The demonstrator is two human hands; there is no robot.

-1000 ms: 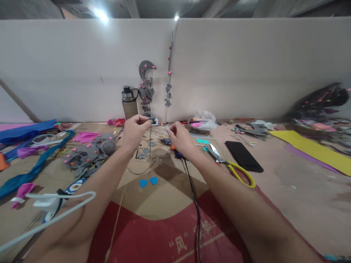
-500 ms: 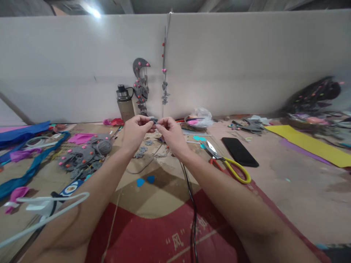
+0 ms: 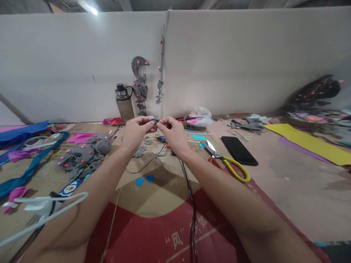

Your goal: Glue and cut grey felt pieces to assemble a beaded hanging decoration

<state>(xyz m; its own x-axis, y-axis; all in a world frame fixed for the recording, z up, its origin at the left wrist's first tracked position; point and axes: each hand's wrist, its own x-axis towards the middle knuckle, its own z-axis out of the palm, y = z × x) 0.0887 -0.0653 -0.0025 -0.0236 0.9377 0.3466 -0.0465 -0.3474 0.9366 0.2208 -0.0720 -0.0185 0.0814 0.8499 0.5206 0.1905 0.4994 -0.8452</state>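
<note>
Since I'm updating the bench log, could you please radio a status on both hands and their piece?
Left hand and right hand: close together, pinching small dark piece. Its shape mostly hidden. Black cable below right hand, clear of pinch.

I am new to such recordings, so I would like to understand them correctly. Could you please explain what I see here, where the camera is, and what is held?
There is no machine here: a person works with a bare left hand and right hand. One camera, worn on the person's head, takes every picture, looking forward and down.

The hands meet above a table partly covered by cardboard. Their fingers pinch a small dark piece; it is too small to tell exactly what.

Nearer the person lie two blue hearts. To the right are scissors with yellow handles and a black phone. To the left is a ball of grey yarn. Behind, a bottle stands near a pale wall.
</note>
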